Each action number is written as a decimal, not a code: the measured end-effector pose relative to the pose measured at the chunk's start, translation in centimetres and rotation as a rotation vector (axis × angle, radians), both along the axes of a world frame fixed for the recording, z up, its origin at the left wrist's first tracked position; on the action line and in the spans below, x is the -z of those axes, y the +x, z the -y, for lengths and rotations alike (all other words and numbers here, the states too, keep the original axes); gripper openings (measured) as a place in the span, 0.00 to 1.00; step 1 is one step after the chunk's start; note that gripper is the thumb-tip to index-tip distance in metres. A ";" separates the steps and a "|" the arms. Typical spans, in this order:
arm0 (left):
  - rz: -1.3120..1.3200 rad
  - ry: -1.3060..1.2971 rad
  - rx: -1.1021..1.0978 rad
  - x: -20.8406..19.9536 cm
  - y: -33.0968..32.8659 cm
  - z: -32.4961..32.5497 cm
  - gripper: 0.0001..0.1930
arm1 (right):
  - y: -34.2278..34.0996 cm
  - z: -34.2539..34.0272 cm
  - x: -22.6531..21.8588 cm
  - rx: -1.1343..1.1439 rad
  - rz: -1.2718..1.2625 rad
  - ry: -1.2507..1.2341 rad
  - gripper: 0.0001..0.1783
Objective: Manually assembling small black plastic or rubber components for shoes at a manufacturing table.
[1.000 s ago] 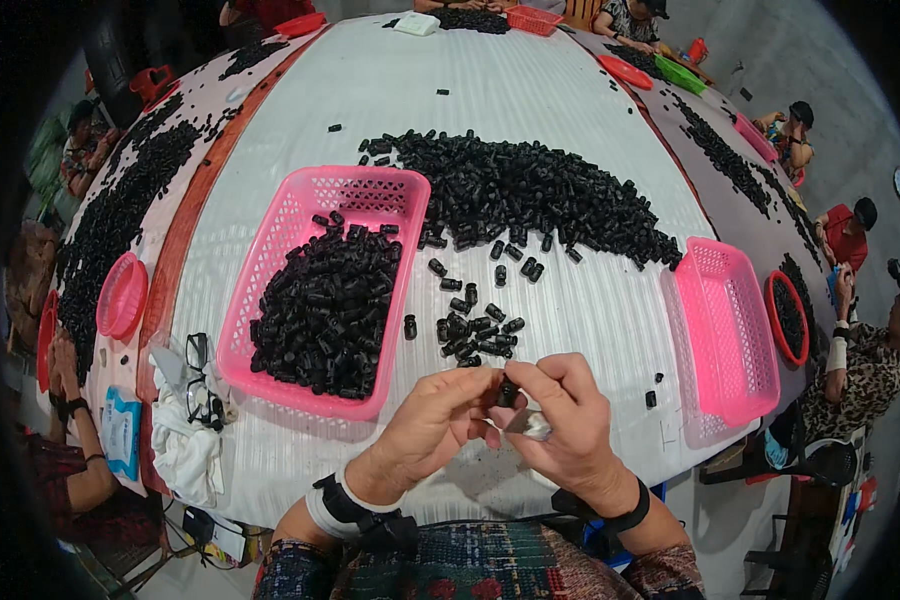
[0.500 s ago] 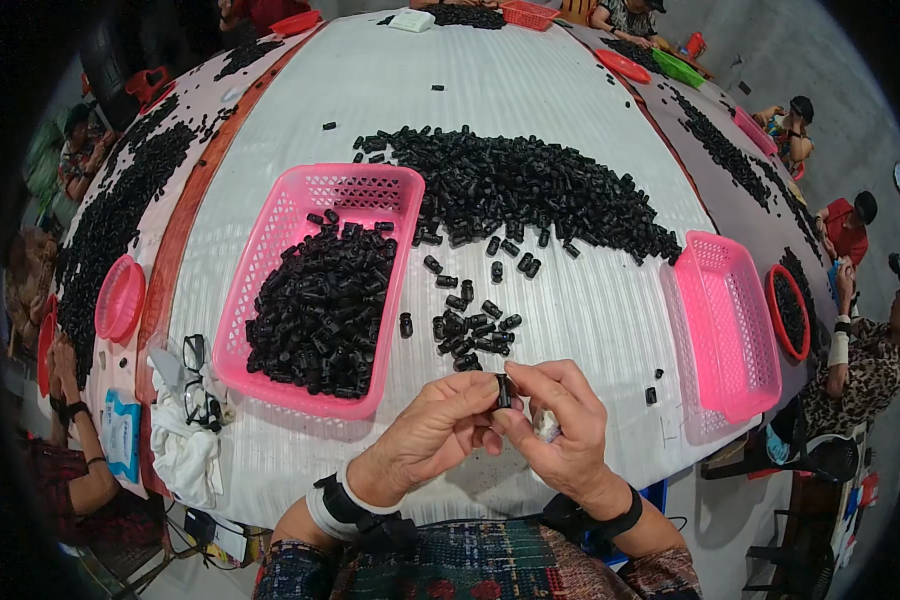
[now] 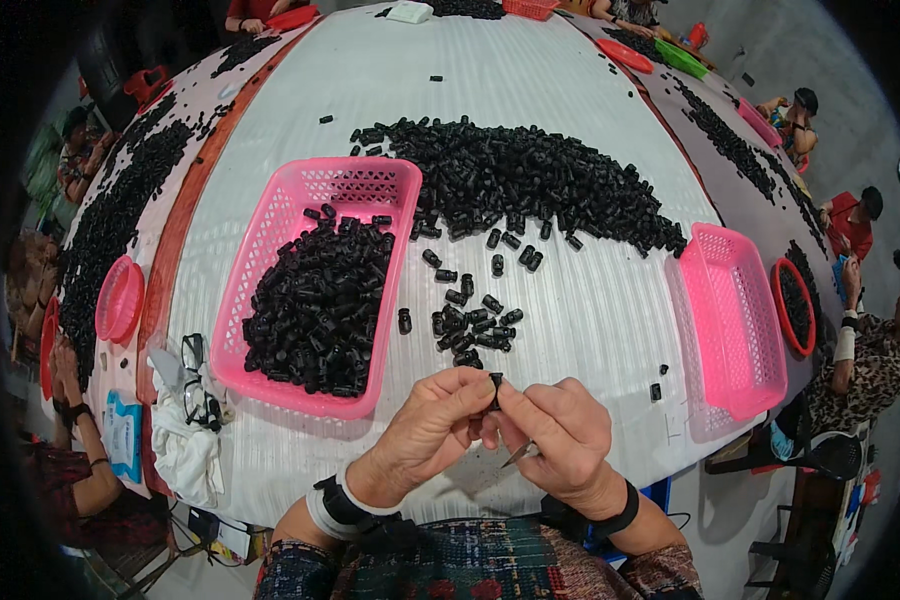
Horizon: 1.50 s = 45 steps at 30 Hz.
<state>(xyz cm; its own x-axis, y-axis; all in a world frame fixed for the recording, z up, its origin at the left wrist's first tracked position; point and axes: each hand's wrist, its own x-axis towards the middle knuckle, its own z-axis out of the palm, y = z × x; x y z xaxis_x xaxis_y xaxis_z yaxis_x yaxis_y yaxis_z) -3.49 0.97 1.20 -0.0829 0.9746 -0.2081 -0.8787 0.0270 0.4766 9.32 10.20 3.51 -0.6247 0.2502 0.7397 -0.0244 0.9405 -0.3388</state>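
My left hand is closed, pinching a small black barrel-shaped plastic piece upright between thumb and fingers. From the other side, the fingertips of my right hand press against the same piece. A small pointed grey metal blade sticks out from under the right hand's curled fingers; its handle is hidden. Just beyond my hands lies a loose cluster of similar black pieces. To the left stands a pink plastic basket, partly filled with such pieces.
A long heap of black pieces spreads across the pale table cover. At the right edge stands a second pink basket. Eyeglasses rest on a white cloth at left. Other people sit around neighbouring tables with similar heaps.
The fingers of my right hand have curled and turned around the piece, and the metal blade now shows below them. The piece is more covered by my fingertips. The left hand keeps its pinch.
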 end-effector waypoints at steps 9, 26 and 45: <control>0.062 -0.019 -0.029 0.2 0.2 -0.1 0.03 | 0.0 0.2 0.5 -0.018 -0.063 0.031 0.23; -0.012 -0.017 -0.033 -0.2 0.4 -0.1 0.07 | 0.2 0.5 0.4 -0.031 -0.067 0.042 0.22; -0.013 -0.027 0.017 -0.3 0.1 -0.1 0.08 | 0.7 0.7 -0.7 -0.092 0.045 -0.078 0.15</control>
